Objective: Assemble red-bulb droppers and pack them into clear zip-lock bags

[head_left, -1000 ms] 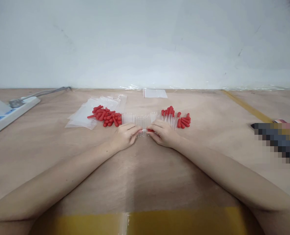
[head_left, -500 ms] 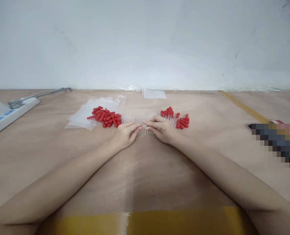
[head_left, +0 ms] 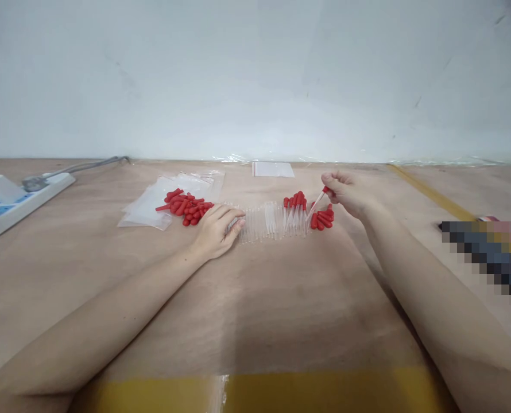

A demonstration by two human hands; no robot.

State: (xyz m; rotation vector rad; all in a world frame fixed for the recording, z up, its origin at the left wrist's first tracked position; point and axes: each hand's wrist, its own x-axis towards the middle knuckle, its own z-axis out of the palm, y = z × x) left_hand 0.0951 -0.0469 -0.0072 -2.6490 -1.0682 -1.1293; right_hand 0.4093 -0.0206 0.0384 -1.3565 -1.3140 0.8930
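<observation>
A row of clear glass dropper tubes (head_left: 262,222) lies across the brown table (head_left: 255,298). My left hand (head_left: 216,228) rests on the row's left end, fingers curled over the tubes. To its left is a heap of loose red rubber bulbs (head_left: 185,205). My right hand (head_left: 345,192) is raised at the right and pinches an assembled dropper (head_left: 317,203) by its red bulb, glass tip pointing down-left. Below it lie assembled droppers with red bulbs (head_left: 295,207) and a few more red bulbs (head_left: 323,217).
Clear zip bags (head_left: 152,201) lie under and behind the red bulb heap, and one more bag (head_left: 273,168) sits by the wall. A white power strip (head_left: 14,201) with a grey cable is at the far left. Yellow tape (head_left: 259,393) runs along the near edge.
My hands were together at the middle of the tube row, joining a bulb and a tube. My right hand has since lifted away to the right with the assembled dropper; my left hand stayed.
</observation>
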